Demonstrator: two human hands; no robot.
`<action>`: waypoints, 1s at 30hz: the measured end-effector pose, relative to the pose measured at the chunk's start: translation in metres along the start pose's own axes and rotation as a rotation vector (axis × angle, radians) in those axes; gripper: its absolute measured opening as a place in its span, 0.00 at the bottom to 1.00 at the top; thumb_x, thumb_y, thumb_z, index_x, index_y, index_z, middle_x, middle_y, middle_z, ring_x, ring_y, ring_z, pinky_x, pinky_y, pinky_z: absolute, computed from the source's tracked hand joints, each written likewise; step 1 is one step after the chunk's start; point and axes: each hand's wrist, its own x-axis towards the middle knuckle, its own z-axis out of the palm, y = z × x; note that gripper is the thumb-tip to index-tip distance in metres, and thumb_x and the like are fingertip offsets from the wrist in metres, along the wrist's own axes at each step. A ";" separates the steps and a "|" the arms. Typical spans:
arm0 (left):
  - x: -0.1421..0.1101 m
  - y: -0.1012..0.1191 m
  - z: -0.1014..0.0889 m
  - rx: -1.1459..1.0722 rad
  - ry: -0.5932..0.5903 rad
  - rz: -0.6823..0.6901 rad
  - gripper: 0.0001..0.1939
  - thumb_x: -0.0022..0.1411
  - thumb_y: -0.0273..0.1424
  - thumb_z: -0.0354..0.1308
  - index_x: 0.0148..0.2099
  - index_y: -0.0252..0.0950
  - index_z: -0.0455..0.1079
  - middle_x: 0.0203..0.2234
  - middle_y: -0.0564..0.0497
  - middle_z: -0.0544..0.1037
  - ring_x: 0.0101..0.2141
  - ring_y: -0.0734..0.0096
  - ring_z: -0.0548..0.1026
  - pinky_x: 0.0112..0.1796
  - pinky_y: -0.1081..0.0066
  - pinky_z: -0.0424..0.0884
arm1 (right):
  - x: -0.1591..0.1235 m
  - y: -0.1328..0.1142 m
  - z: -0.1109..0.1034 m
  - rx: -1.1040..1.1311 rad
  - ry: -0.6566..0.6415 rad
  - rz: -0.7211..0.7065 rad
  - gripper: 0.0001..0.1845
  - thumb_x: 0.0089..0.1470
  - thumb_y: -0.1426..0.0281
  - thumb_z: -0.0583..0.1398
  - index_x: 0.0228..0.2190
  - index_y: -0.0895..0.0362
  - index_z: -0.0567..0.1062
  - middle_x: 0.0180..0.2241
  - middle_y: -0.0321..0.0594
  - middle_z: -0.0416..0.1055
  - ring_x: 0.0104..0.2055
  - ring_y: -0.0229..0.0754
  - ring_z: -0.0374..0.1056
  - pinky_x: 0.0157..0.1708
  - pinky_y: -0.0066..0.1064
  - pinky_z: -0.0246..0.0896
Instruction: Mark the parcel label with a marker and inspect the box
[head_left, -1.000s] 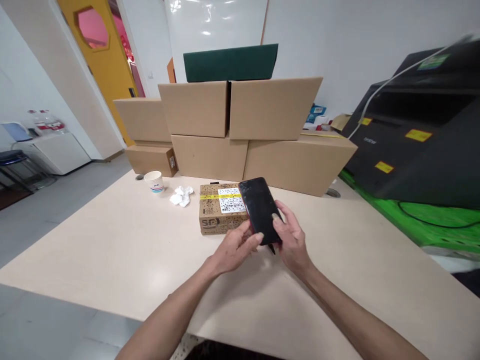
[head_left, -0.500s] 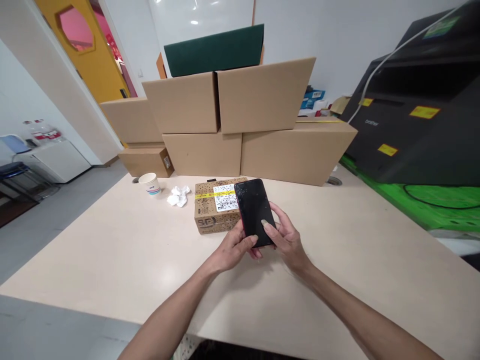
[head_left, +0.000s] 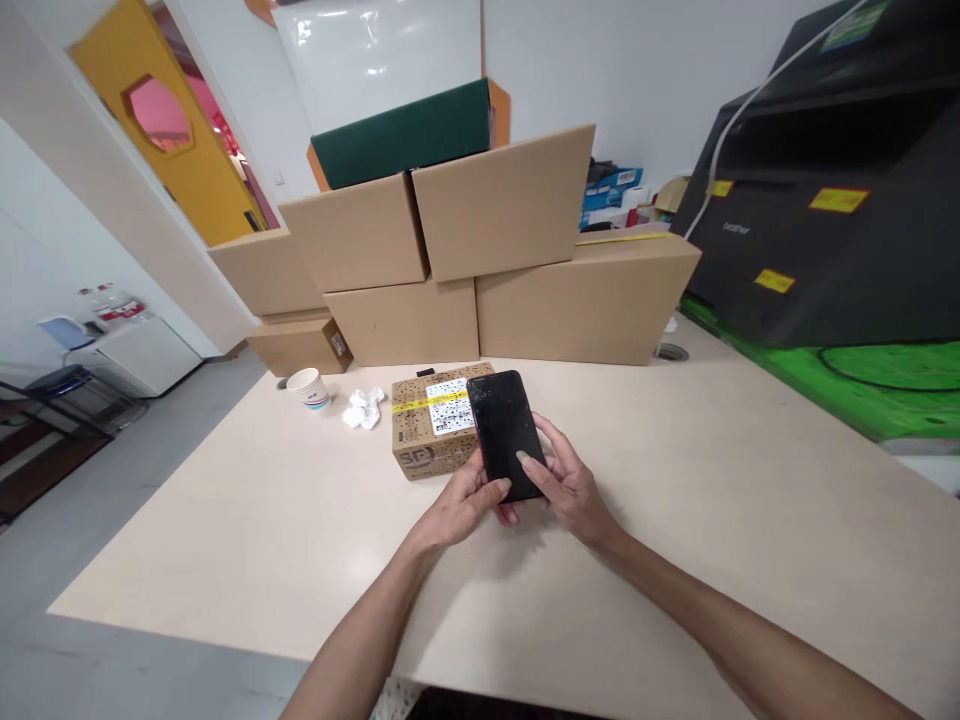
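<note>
Fingers (head_left: 544, 479) hold phone (head_left: 501, 425); black, speckled

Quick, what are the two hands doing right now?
Left hand: closed on the phone, thumb on its lower edge.
Right hand: closed on the same phone, thumb over the screen.

And there's the yellow door (head_left: 201, 180) ajar, back left; pale walls (head_left: 637, 80), a gleaming whiteboard (head_left: 390, 40), grey floor (head_left: 165, 430) running beside the tabletop (head_left: 285, 520)

Parcel (head_left: 429, 424) partly behind phone (head_left: 506, 430)
</note>
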 end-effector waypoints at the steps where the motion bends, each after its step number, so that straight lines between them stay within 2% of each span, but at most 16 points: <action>1: -0.001 0.001 0.000 0.005 -0.001 -0.004 0.33 0.67 0.47 0.61 0.65 0.32 0.60 0.28 0.49 0.78 0.26 0.67 0.78 0.31 0.68 0.75 | 0.000 0.002 0.000 0.001 0.000 -0.006 0.46 0.59 0.52 0.64 0.69 0.55 0.52 0.22 0.30 0.73 0.19 0.38 0.65 0.20 0.30 0.64; 5: -0.005 0.002 -0.003 0.014 -0.005 -0.018 0.32 0.67 0.48 0.61 0.62 0.32 0.61 0.27 0.50 0.77 0.25 0.68 0.77 0.30 0.69 0.75 | -0.002 0.007 0.002 0.017 0.002 -0.030 0.44 0.60 0.53 0.64 0.68 0.53 0.53 0.26 0.32 0.75 0.23 0.40 0.70 0.24 0.33 0.69; 8: -0.007 0.003 -0.005 0.022 -0.004 -0.024 0.30 0.67 0.48 0.61 0.61 0.32 0.62 0.27 0.50 0.77 0.24 0.68 0.78 0.29 0.69 0.75 | -0.003 0.003 0.005 0.025 -0.014 -0.034 0.45 0.59 0.53 0.65 0.68 0.52 0.53 0.26 0.32 0.75 0.23 0.41 0.71 0.24 0.34 0.70; 15: -0.003 0.001 -0.007 -0.073 0.013 0.006 0.34 0.64 0.46 0.65 0.63 0.32 0.62 0.28 0.48 0.80 0.24 0.68 0.78 0.29 0.69 0.75 | -0.001 -0.009 0.006 0.003 -0.032 -0.042 0.43 0.58 0.52 0.65 0.68 0.51 0.58 0.26 0.33 0.73 0.23 0.38 0.65 0.22 0.29 0.63; 20: -0.001 0.000 -0.009 -0.110 0.018 0.023 0.31 0.63 0.45 0.67 0.60 0.33 0.65 0.26 0.49 0.80 0.24 0.68 0.78 0.28 0.71 0.75 | 0.000 -0.001 0.002 -0.002 -0.056 -0.028 0.47 0.58 0.51 0.65 0.70 0.53 0.53 0.37 0.41 0.79 0.26 0.36 0.66 0.24 0.28 0.61; 23: 0.000 -0.001 -0.010 -0.120 0.011 0.031 0.30 0.63 0.45 0.67 0.59 0.33 0.65 0.28 0.48 0.80 0.24 0.69 0.78 0.28 0.71 0.75 | 0.000 0.003 0.001 0.010 -0.053 -0.004 0.50 0.57 0.51 0.66 0.70 0.54 0.52 0.39 0.43 0.79 0.27 0.37 0.67 0.25 0.28 0.62; 26: 0.000 -0.002 -0.010 -0.120 0.003 0.032 0.31 0.63 0.46 0.67 0.60 0.32 0.65 0.29 0.46 0.81 0.24 0.69 0.78 0.28 0.71 0.75 | 0.001 0.006 0.001 0.035 -0.055 0.009 0.45 0.55 0.52 0.68 0.65 0.56 0.60 0.37 0.42 0.79 0.24 0.35 0.64 0.23 0.28 0.62; 30: -0.002 0.002 -0.009 -0.092 0.042 0.027 0.33 0.63 0.46 0.67 0.61 0.31 0.67 0.31 0.45 0.82 0.25 0.70 0.79 0.30 0.70 0.76 | 0.003 0.006 0.005 0.089 -0.041 0.018 0.31 0.52 0.52 0.69 0.50 0.57 0.73 0.37 0.42 0.79 0.22 0.33 0.62 0.21 0.28 0.62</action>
